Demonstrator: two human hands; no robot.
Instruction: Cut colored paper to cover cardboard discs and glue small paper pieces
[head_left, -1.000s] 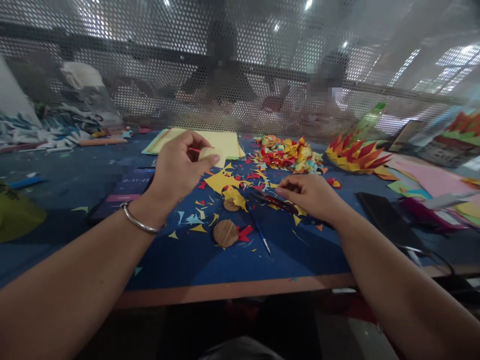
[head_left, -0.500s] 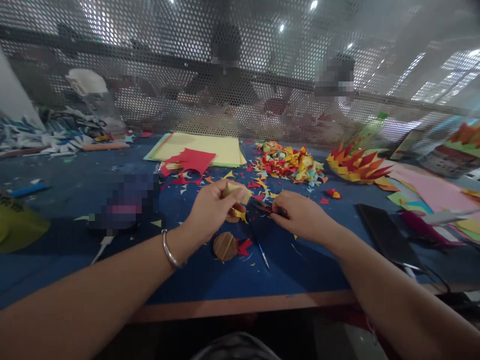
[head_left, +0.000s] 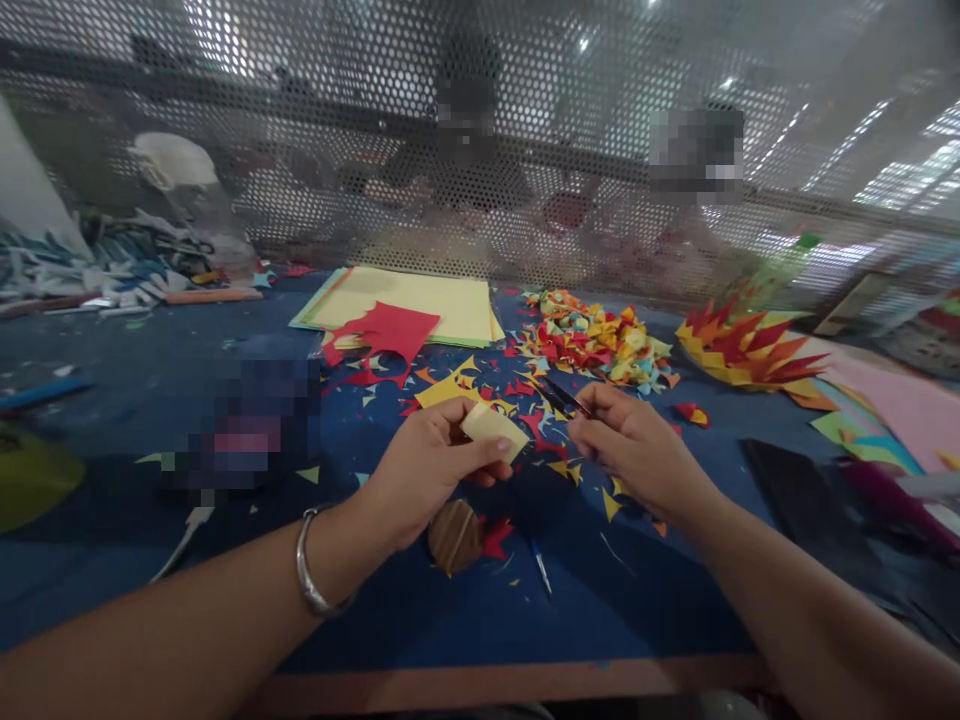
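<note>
Blue worktop [head_left: 135,360] lying littered with paper scraps [head_left: 592,340]; left hand [head_left: 427,470] pinching a folded yellow piece [head_left: 493,428], right hand [head_left: 637,445] closing on scissors [head_left: 564,398] (blades dark).

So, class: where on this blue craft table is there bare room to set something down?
Bare blue table shows near the front edge, right of the round wooden disc. It is crowded around the colourful paper scrap pile.
</note>
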